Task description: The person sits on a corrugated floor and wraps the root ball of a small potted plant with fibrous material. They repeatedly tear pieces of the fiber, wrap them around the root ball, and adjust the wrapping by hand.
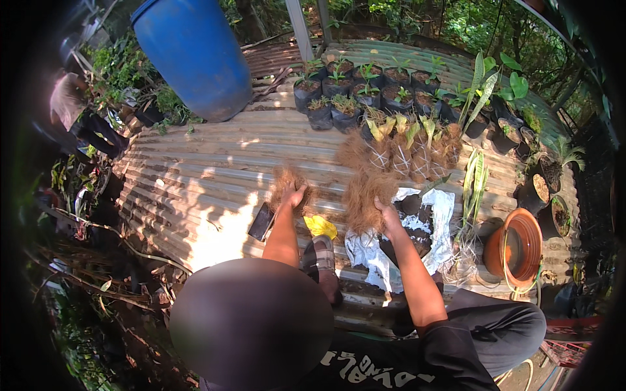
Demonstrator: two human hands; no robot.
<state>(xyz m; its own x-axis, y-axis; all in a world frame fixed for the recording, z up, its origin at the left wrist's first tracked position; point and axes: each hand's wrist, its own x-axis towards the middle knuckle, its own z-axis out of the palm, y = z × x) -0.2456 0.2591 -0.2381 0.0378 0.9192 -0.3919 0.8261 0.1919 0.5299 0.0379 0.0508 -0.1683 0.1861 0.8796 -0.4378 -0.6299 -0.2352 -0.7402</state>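
My left hand [293, 195] is closed on a small tuft of brown coconut fibre [285, 176] against the corrugated metal sheet. To its right, my right hand [390, 217] grips the edge of a larger, loose clump of coconut fibre [362, 199]. This clump partly overlaps an opened white plastic sack [445, 210] with dark soil [410, 205] on it. Between my forearms lies a crumpled yellow piece [320, 226], cloth or plastic, in front of my sandalled foot [321, 257]. A dark phone [261, 221] rests beside my left wrist.
Several fibre-wrapped plants tied with white string [400, 158] stand beyond the sack, before rows of black-bagged seedlings [368, 94]. Bare-rooted snake plants [480, 181] lie right, near a terracotta-coloured tub [497, 251]. A blue barrel [195, 58] and another person [70, 104] are far left.
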